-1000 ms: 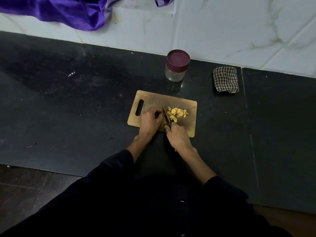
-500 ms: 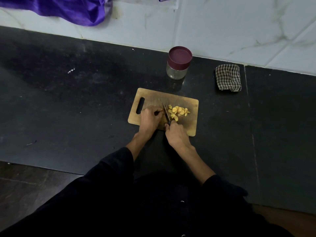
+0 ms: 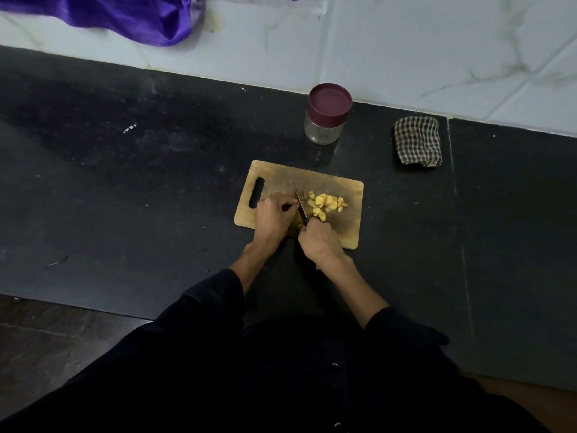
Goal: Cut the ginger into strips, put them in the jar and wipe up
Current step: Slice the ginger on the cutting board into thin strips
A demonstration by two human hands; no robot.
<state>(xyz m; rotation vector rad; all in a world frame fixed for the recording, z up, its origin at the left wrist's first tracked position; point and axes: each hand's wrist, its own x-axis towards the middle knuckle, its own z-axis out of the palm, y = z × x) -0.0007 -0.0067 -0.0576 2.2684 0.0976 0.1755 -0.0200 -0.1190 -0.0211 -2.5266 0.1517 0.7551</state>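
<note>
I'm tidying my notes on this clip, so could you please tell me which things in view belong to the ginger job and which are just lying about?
Part of the job:
- ginger pieces
- knife in right hand
- left hand, steadying ginger
- cutting board
- jar, lid on
- checked cloth

Lying about:
- purple fabric

Both forearms reach forward out of dark sleeves, bare from the elbow down, and draw together toward the hands. The left hand lies knuckles up, its fingers curled under and pressed down at the tips. The right hand, just beside it and a little nearer the body, is closed in a grip, thumb side toward the left hand.
</note>
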